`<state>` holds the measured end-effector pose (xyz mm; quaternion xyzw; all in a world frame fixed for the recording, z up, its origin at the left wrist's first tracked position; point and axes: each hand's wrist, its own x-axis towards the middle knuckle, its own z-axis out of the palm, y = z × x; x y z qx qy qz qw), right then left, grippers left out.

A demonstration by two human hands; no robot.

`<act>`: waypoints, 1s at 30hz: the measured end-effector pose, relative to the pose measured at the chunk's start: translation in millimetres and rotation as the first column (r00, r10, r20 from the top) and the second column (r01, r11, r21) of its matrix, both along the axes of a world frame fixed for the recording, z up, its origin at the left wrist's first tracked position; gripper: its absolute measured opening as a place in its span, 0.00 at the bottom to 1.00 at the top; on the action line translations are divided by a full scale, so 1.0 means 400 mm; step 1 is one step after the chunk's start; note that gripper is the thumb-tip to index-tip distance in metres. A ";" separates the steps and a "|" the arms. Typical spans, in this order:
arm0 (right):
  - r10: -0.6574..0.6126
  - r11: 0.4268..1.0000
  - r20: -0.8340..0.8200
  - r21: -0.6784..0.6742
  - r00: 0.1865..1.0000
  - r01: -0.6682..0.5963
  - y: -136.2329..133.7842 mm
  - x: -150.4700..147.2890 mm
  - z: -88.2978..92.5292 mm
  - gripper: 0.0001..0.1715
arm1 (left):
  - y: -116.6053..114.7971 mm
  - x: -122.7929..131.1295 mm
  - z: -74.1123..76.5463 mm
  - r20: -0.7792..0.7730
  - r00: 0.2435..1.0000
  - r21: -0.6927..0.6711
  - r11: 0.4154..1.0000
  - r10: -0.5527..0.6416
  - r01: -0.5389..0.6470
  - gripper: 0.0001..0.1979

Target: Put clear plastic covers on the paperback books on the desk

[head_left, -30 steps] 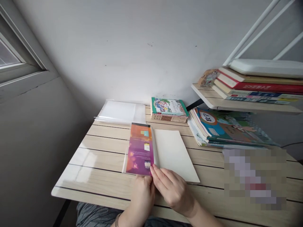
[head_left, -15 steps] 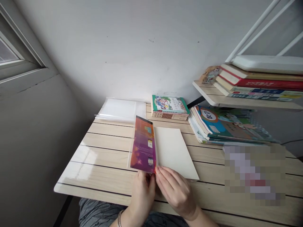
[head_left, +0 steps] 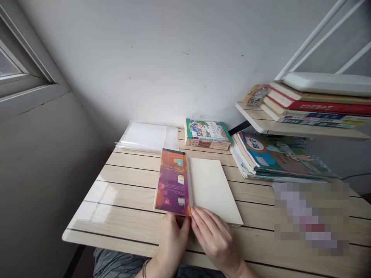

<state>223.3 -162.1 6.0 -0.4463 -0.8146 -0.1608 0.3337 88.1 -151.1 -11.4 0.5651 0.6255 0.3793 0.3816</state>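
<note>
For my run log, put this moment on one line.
Left hand: at near edge of purple-orange cover; right hand: at cover's near right corner; white page: right of cover; behind: clear plastic, green-topped book stack

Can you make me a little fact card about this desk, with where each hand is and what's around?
Left hand: at the lower edge of an orange and purple flap; grip partly hidden
Right hand: at the flap's lower right corner
Beside the flap: cream page
Back: clear plastic sheets; small stacked books
Right side: bigger books in a pile; shelf with more books
Can't tell: pixelated patch
</note>
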 end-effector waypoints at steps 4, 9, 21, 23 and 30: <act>0.034 0.999 0.045 0.014 0.998 -0.034 0.002 -0.002 -0.010 0.17 | 0.005 0.000 -0.006 -0.044 0.999 0.008 1.000 0.010 -0.010 0.11; 0.027 1.000 0.037 0.007 0.999 -0.028 0.007 -0.024 -0.007 0.19 | 0.008 -0.010 -0.010 -0.121 0.991 0.042 0.998 -0.049 0.054 0.06; -0.181 0.949 -0.492 -0.314 0.851 0.021 -0.056 0.120 0.021 0.13 | 0.046 0.003 0.103 -0.261 0.916 0.446 0.804 -0.304 0.393 0.25; -0.293 0.917 -0.636 -0.397 0.714 0.023 -0.046 0.159 0.033 0.12 | 0.058 0.037 0.118 -0.284 0.882 0.418 0.780 -0.375 0.466 0.25; -0.431 0.756 -0.845 -0.530 0.317 -0.384 0.068 0.203 0.118 0.26 | 0.066 0.114 0.110 -0.384 0.805 0.309 0.759 -0.453 0.574 0.27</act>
